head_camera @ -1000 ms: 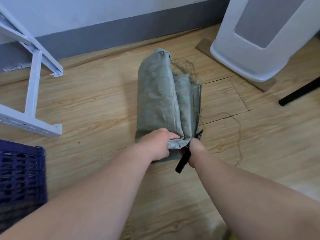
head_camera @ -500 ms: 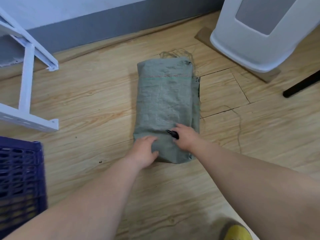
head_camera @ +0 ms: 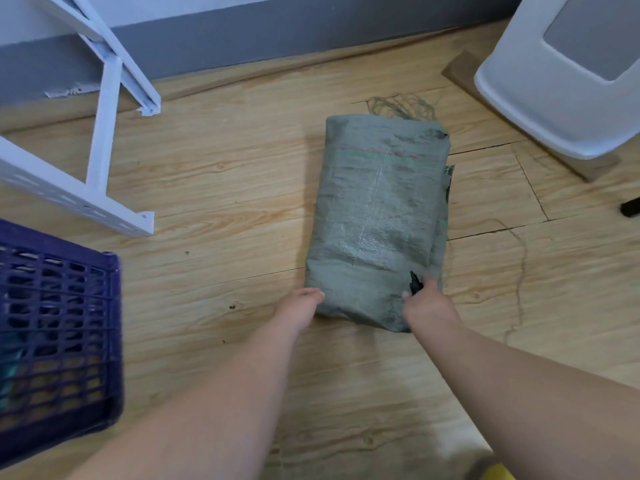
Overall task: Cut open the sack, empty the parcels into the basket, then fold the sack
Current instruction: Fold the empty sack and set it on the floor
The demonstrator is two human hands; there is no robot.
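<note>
1. The sack (head_camera: 377, 216), bulging upright a second ago, is now lying flat-folded on the floor, right of the basket (head_camera: 59, 337).
2. The left hand (head_camera: 299, 306) is resting loosely at its near edge.
3. The right hand (head_camera: 427, 303) is gripping a black tool (head_camera: 414, 283).
4. Folding is looking nearly complete.

Bare floor (head_camera: 225, 188) left of folded sack (head_camera: 377, 216); white frame (head_camera: 104, 109) and blue basket (head_camera: 59, 334) block far left, white bin (head_camera: 554, 91) far right.
</note>
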